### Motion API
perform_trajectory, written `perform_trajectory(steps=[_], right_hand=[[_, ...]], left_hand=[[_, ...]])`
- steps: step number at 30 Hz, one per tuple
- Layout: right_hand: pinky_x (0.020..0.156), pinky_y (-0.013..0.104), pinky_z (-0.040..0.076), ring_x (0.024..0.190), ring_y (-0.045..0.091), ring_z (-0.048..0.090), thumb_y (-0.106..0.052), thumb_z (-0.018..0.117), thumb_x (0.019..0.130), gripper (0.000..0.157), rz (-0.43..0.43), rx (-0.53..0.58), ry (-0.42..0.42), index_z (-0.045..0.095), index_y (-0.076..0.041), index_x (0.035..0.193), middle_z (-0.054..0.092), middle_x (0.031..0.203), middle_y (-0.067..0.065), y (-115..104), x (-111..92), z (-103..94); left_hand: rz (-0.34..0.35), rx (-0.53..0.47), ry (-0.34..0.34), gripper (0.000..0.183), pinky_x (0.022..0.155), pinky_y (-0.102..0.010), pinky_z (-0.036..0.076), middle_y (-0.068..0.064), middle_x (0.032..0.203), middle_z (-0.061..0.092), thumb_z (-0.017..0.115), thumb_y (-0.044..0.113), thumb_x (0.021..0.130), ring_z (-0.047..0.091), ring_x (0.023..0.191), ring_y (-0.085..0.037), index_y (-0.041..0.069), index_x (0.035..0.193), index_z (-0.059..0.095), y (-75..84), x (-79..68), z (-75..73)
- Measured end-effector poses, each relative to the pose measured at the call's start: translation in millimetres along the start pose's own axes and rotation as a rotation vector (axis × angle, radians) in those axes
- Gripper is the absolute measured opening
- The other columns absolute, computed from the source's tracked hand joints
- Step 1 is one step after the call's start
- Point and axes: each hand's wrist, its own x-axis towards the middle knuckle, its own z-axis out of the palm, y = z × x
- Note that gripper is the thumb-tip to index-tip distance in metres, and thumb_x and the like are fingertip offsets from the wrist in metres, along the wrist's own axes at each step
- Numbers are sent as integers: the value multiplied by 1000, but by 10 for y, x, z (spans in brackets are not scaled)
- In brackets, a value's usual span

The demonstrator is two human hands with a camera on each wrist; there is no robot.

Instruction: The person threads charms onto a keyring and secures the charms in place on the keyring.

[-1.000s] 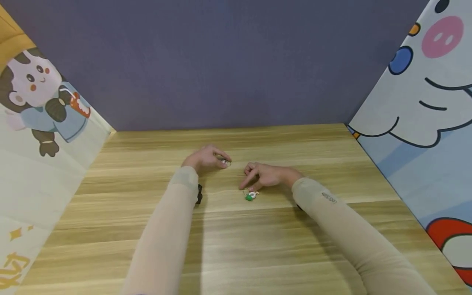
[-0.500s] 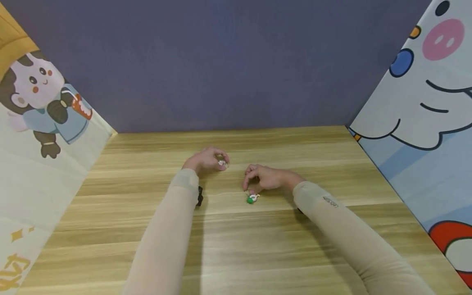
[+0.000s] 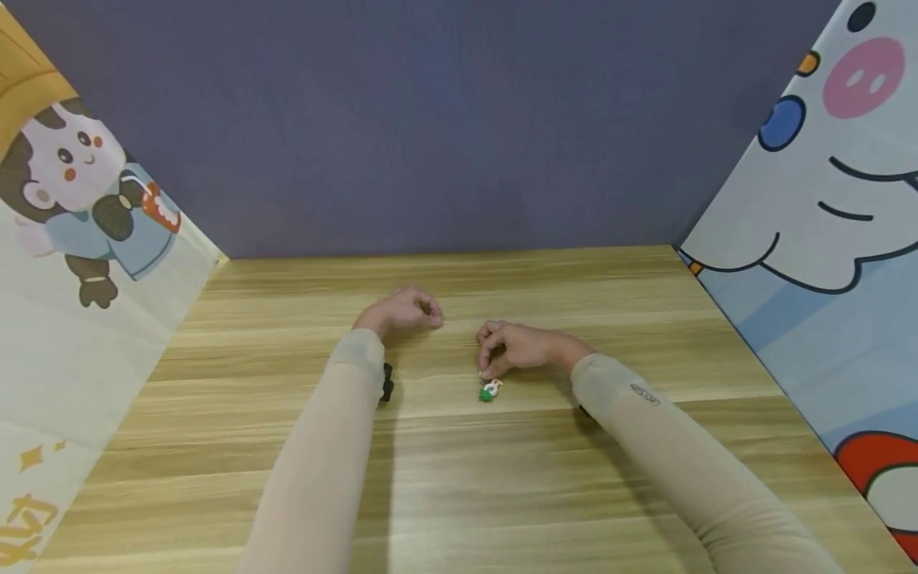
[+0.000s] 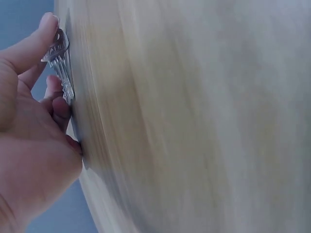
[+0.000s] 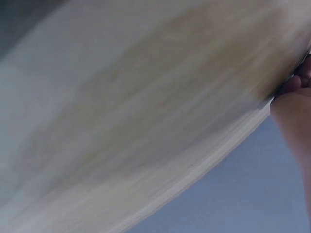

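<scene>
Near the table's middle, my left hand pinches a small bunch of silver keys at the heads, thumb and finger at the top. In the left wrist view the key blades point along the wooden surface, close to it. In the head view the keys are mostly hidden by the fingers. To the right and nearer to me, my right hand pinches the ring of a keychain between thumb and forefinger. Its green and white charm lies just below the fingertips. The right wrist view shows only part of the hand, not the keychain.
Both hands work low over a wooden table. A dark grey-blue panel rises at its back edge. Printed cartoon panels stand at the left and right.
My right thumb and forefinger have closed together on the keychain's ring. The left fingers have curled in, and the keys have turned out of sight in the head view.
</scene>
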Motion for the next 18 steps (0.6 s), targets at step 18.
perform_trajectory(steps=[18], right_hand=[[123, 54, 43, 129, 30, 65, -28, 54, 113, 28, -92, 585, 259, 62, -1, 115, 71, 122, 10, -305, -374, -538]], left_hand=[[114, -252, 53, 25, 104, -47, 48, -9, 134, 71, 59, 29, 111, 63, 125, -23, 10, 117, 74, 557, -520, -688]])
